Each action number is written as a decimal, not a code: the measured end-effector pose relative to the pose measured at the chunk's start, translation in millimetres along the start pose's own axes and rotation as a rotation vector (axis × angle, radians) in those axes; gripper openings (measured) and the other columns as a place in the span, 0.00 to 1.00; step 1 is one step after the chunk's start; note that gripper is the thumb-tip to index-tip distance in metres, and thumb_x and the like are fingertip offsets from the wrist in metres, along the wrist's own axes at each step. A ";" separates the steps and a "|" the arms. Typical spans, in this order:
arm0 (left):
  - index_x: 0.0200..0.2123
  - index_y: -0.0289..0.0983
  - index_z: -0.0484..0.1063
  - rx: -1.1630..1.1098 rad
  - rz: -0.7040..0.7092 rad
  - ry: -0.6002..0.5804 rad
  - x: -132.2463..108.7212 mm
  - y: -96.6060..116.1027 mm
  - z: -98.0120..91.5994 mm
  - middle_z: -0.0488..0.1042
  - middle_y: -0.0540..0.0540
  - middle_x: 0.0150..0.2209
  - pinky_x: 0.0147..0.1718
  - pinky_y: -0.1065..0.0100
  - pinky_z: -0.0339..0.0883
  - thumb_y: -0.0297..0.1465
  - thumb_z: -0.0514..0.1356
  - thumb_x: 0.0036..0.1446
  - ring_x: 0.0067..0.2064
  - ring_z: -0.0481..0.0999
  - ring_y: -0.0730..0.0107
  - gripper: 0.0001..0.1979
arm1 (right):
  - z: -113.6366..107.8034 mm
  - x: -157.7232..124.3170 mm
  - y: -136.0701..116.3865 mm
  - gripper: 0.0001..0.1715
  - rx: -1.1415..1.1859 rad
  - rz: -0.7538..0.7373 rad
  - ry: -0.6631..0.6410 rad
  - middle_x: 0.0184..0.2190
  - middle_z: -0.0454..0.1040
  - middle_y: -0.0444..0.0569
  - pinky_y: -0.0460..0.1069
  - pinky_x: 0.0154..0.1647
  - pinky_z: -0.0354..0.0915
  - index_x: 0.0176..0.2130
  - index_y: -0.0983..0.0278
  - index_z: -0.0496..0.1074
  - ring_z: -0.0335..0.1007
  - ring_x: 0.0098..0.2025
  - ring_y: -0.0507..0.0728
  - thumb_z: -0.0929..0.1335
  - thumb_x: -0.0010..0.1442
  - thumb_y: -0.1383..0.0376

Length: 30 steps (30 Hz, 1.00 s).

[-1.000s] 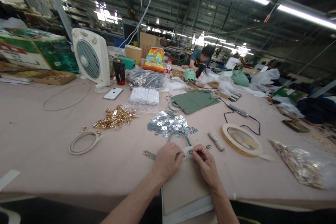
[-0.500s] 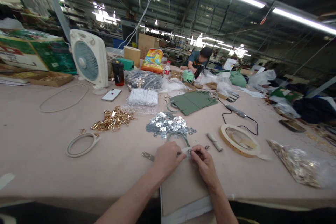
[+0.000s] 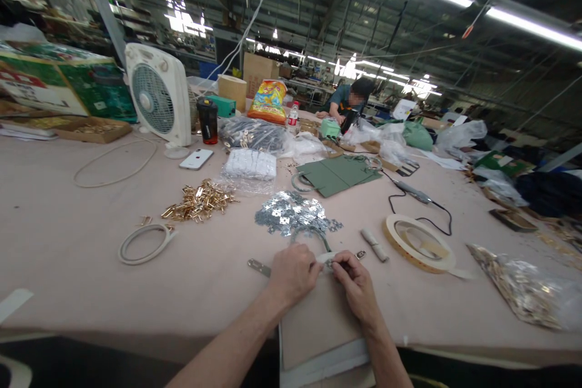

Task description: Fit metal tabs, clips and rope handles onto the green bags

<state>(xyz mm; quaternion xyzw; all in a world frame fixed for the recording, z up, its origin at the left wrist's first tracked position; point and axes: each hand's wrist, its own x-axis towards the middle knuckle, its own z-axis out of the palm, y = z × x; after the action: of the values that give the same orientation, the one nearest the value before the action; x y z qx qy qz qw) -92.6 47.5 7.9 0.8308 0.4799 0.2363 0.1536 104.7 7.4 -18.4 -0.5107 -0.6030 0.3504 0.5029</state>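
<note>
Little has shifted in the past second: the left hand (image 3: 293,273) stays closed on the top edge of the panel (image 3: 318,321), and the right hand (image 3: 357,285) pinches a small clip (image 3: 328,262) there. The panel lies flat at the near edge of the table (image 3: 68,242) – just short of a heap of silver plates (image 3: 293,213).

The broad work table covered in pale pink cloth (image 3: 68,242) carries a flat beige cardboard panel (image 3: 318,321) at its near edge. Just beyond the panel lies a heap of small silver metal plates (image 3: 291,215). To the left of that heap are a pile of gold metal clips (image 3: 197,201) and a cream loop handle (image 3: 143,244). To the right lie a wide cream tape roll (image 3: 418,242) and a clear bag of gold fittings (image 3: 522,291). Farther back are a folded green paper bag (image 3: 336,174), a white phone (image 3: 195,159) and an upright white box fan (image 3: 159,97).
</note>
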 end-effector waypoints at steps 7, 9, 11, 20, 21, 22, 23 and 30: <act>0.32 0.40 0.80 0.006 -0.030 0.003 -0.1 0.6 1.9 0.80 0.44 0.38 0.38 0.62 0.70 0.40 0.60 0.67 0.44 0.79 0.57 0.14 | -0.3 0.0 0.2 0.11 -0.006 -0.010 -0.007 0.34 0.70 0.45 0.50 0.38 0.62 0.39 0.59 0.73 0.66 0.36 0.58 0.69 0.69 0.55; 0.32 0.40 0.80 0.001 -0.040 0.012 0.3 0.4 3.0 0.80 0.44 0.37 0.37 0.62 0.70 0.40 0.60 0.66 0.43 0.79 0.57 0.14 | 0.1 -0.2 0.9 0.11 0.000 -0.006 -0.008 0.34 0.71 0.46 0.50 0.38 0.63 0.40 0.59 0.73 0.66 0.37 0.58 0.69 0.69 0.55; 0.32 0.40 0.81 -0.016 -0.054 0.021 0.8 -1.7 4.1 0.81 0.44 0.37 0.37 0.62 0.70 0.40 0.61 0.65 0.42 0.79 0.57 0.14 | 0.4 -0.3 2.2 0.11 0.002 -0.004 0.002 0.35 0.72 0.47 0.50 0.38 0.63 0.40 0.59 0.74 0.66 0.37 0.58 0.70 0.68 0.54; 0.51 0.41 0.79 -0.196 0.146 0.074 -24.0 -26.2 0.6 0.80 0.44 0.49 0.54 0.58 0.70 0.42 0.66 0.61 0.51 0.77 0.57 0.18 | -1.8 0.3 6.5 0.14 -0.002 0.036 -0.013 0.32 0.70 0.46 0.50 0.35 0.61 0.41 0.59 0.75 0.64 0.35 0.58 0.71 0.66 0.51; 0.53 0.41 0.78 -0.183 0.151 0.081 -27.2 -26.6 0.0 0.80 0.44 0.50 0.54 0.57 0.69 0.43 0.67 0.60 0.52 0.77 0.56 0.21 | -2.4 0.9 5.0 0.14 0.002 0.038 -0.039 0.32 0.70 0.46 0.50 0.35 0.61 0.41 0.59 0.75 0.63 0.34 0.58 0.71 0.67 0.52; 0.54 0.42 0.77 -0.170 0.155 0.081 -29.4 -26.4 -0.5 0.80 0.44 0.51 0.54 0.56 0.69 0.45 0.69 0.58 0.52 0.76 0.55 0.23 | -3.1 1.6 3.1 0.13 0.004 0.041 -0.068 0.31 0.69 0.45 0.50 0.34 0.60 0.40 0.59 0.75 0.62 0.33 0.58 0.71 0.67 0.52; 0.54 0.42 0.77 -0.157 0.157 0.077 -30.7 -26.0 -0.8 0.80 0.43 0.51 0.54 0.55 0.69 0.46 0.70 0.57 0.53 0.76 0.55 0.25 | -3.8 2.7 0.6 0.13 0.005 0.042 -0.098 0.31 0.68 0.45 0.50 0.34 0.59 0.39 0.59 0.75 0.61 0.33 0.57 0.71 0.67 0.53; 0.54 0.42 0.76 -0.151 0.158 0.068 -28.6 -24.5 -1.1 0.79 0.45 0.51 0.52 0.56 0.69 0.47 0.71 0.55 0.52 0.77 0.56 0.26 | -4.5 13.4 -18.4 0.11 -0.092 0.024 -0.288 0.35 0.72 0.46 0.51 0.42 0.60 0.36 0.59 0.76 0.67 0.39 0.60 0.71 0.67 0.56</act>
<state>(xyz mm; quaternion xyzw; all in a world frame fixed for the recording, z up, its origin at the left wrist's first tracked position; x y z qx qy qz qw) -123.2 34.7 -10.0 0.8438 0.3986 0.3110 0.1803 104.5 15.7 3.3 -0.4848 -0.6782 0.3980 0.3828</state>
